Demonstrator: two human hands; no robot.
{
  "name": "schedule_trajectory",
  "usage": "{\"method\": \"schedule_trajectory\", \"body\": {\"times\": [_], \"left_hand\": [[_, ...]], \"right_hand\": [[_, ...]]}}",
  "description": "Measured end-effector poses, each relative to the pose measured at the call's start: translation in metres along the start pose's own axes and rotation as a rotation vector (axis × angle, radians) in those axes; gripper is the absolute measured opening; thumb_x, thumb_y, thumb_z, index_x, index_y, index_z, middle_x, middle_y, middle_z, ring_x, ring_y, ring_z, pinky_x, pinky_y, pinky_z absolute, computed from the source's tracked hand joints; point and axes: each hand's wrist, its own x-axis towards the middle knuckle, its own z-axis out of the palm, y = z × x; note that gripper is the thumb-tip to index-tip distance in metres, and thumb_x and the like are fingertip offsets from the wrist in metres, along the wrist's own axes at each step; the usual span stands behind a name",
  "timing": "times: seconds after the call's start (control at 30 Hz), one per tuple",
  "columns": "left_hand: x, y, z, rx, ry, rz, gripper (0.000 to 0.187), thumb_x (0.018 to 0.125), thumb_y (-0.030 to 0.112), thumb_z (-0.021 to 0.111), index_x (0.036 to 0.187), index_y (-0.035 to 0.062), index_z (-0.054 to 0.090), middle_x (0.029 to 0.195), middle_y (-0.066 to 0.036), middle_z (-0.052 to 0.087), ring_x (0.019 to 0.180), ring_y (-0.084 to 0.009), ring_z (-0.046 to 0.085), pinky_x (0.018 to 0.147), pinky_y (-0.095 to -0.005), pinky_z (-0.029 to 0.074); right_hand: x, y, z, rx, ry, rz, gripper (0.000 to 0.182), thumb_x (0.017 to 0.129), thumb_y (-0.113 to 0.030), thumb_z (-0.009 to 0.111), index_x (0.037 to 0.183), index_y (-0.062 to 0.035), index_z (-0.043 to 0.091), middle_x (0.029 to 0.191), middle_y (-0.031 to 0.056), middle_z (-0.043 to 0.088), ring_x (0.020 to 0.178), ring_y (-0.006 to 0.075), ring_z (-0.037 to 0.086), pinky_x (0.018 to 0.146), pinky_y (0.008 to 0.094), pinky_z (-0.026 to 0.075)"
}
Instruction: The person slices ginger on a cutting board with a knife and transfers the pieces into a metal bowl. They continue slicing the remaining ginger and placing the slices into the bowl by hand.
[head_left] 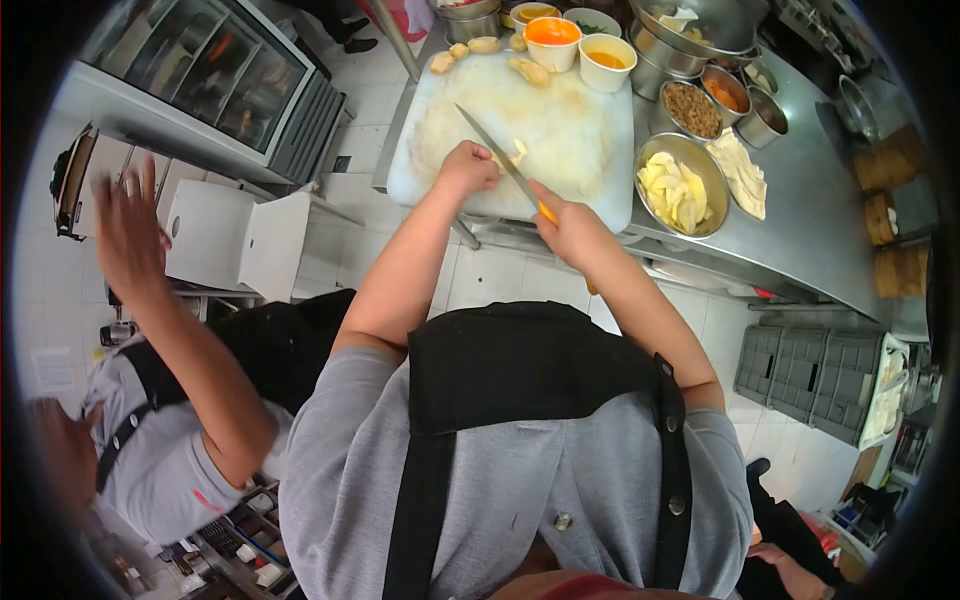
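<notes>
Right hand slices a potato with a knife; left hand steadies it.

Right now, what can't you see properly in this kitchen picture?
Head view only:
- The piece under the left hand on the cutting board: the fist and knife cover most of it.
- The knife's handle: buried in the right hand, only an orange bit shows.
- The far metal bowl: cut off by the top edge.
- The co-worker's raised hand: blurred.
</notes>
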Motion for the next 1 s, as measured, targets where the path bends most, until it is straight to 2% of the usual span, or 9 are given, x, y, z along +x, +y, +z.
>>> {"method": "schedule_trajectory", "body": {"times": [0.1, 0.17, 0.2, 0.27, 0.37, 0.47, 0.67, 0.87, 1.0], "left_hand": [[0.003, -0.006, -0.004, 0.075, 0.038, 0.018, 0.025, 0.081, 0.001, 0.064, 0.104, 0.0004, 0.054, 0.093, -0.008, 0.060, 0.076, -0.0174, 0.065, 0.065, -0.0301, 0.057], [0.011, -0.015, -0.011, 0.147, 0.099, 0.070, 0.024, 0.079, 0.003, 0.063, 0.102, -0.0009, 0.059, 0.087, -0.010, 0.062, 0.065, -0.0174, 0.065, 0.055, -0.0312, 0.055], [0.012, -0.015, -0.014, 0.205, 0.087, 0.055, 0.023, 0.080, 0.004, 0.063, 0.102, 0.0000, 0.061, 0.089, -0.010, 0.062, 0.068, -0.0182, 0.065, 0.058, -0.0325, 0.055], [0.014, -0.014, -0.020, 0.321, 0.069, 0.025, 0.021, 0.081, 0.005, 0.063, 0.102, 0.0019, 0.064, 0.092, -0.011, 0.063, 0.073, -0.0199, 0.066, 0.063, -0.0350, 0.056], [-0.003, -0.002, -0.010, 0.796, 0.274, 0.311, 0.019, 0.089, 0.007, 0.059, 0.105, -0.0003, 0.066, 0.106, -0.012, 0.061, 0.090, -0.0203, 0.064, 0.081, -0.0344, 0.055], [0.004, -0.005, 0.009, 0.554, 0.283, 0.538, 0.025, 0.093, 0.009, 0.056, 0.114, -0.0016, 0.062, 0.115, -0.016, 0.058, 0.099, -0.0240, 0.063, 0.090, -0.0347, 0.050], [0.014, -0.030, 0.073, 0.053, 0.396, 0.562, 0.054, 0.095, 0.009, 0.050, 0.144, -0.0056, 0.032, 0.144, -0.024, 0.038, 0.133, -0.0374, 0.039, 0.112, -0.0392, 0.032], [0.016, -0.031, 0.089, -0.305, 0.358, 0.457, 0.059, 0.101, 0.020, 0.044, 0.150, -0.0061, 0.022, 0.155, -0.023, 0.027, 0.142, -0.0327, 0.029, 0.116, -0.0362, 0.025], [0.019, -0.028, 0.085, -0.566, 0.292, 0.438, 0.056, 0.103, 0.018, 0.041, 0.151, -0.0033, 0.022, 0.152, -0.017, 0.034, 0.137, -0.0241, 0.036, 0.113, -0.0330, 0.028]], "right_hand": [[0.003, 0.026, 0.010, 0.133, 0.101, -0.073, 0.055, 0.093, -0.024, 0.057, 0.146, -0.0172, 0.044, 0.091, 0.0285, 0.067, 0.087, 0.0434, 0.065, 0.077, 0.0465, 0.051], [0.003, 0.047, 0.018, 0.160, 0.187, -0.185, 0.056, 0.093, -0.024, 0.058, 0.147, -0.0174, 0.043, 0.088, 0.0253, 0.067, 0.078, 0.0378, 0.066, 0.072, 0.0432, 0.052], [0.002, 0.052, 0.019, 0.173, 0.230, -0.241, 0.057, 0.093, -0.023, 0.058, 0.147, -0.0175, 0.043, 0.086, 0.0238, 0.068, 0.073, 0.0350, 0.067, 0.070, 0.0415, 0.053], [-0.012, 0.037, -0.002, 0.369, 0.087, -0.043, 0.056, 0.094, -0.022, 0.058, 0.148, -0.0175, 0.043, 0.081, 0.0162, 0.066, 0.062, 0.0249, 0.063, 0.061, 0.0365, 0.051], [-0.024, 0.037, -0.012, 0.669, -0.026, 0.104, 0.053, 0.098, -0.019, 0.055, 0.149, -0.0153, 0.041, 0.076, 0.0046, 0.060, 0.053, 0.0114, 0.055, 0.050, 0.0267, 0.046], [-0.037, 0.051, -0.016, 0.848, -0.045, 0.141, 0.053, 0.100, -0.019, 0.053, 0.150, -0.0127, 0.038, 0.075, 0.0015, 0.058, 0.052, 0.0084, 0.052, 0.046, 0.0240, 0.044], [-0.047, 0.069, -0.001, 0.936, -0.017, 0.214, 0.055, 0.100, -0.021, 0.053, 0.151, -0.0114, 0.036, 0.076, 0.0027, 0.058, 0.052, 0.0107, 0.053, 0.046, 0.0261, 0.045], [-0.036, 0.057, 0.007, 1.003, -0.114, 0.204, 0.057, 0.099, -0.020, 0.053, 0.152, -0.0118, 0.033, 0.077, 0.0037, 0.058, 0.053, 0.0123, 0.054, 0.047, 0.0275, 0.046], [-0.032, 0.045, 0.014, 1.041, -0.131, 0.161, 0.058, 0.099, -0.019, 0.053, 0.152, -0.0113, 0.033, 0.077, 0.0044, 0.057, 0.052, 0.0129, 0.053, 0.047, 0.0283, 0.046]]}}
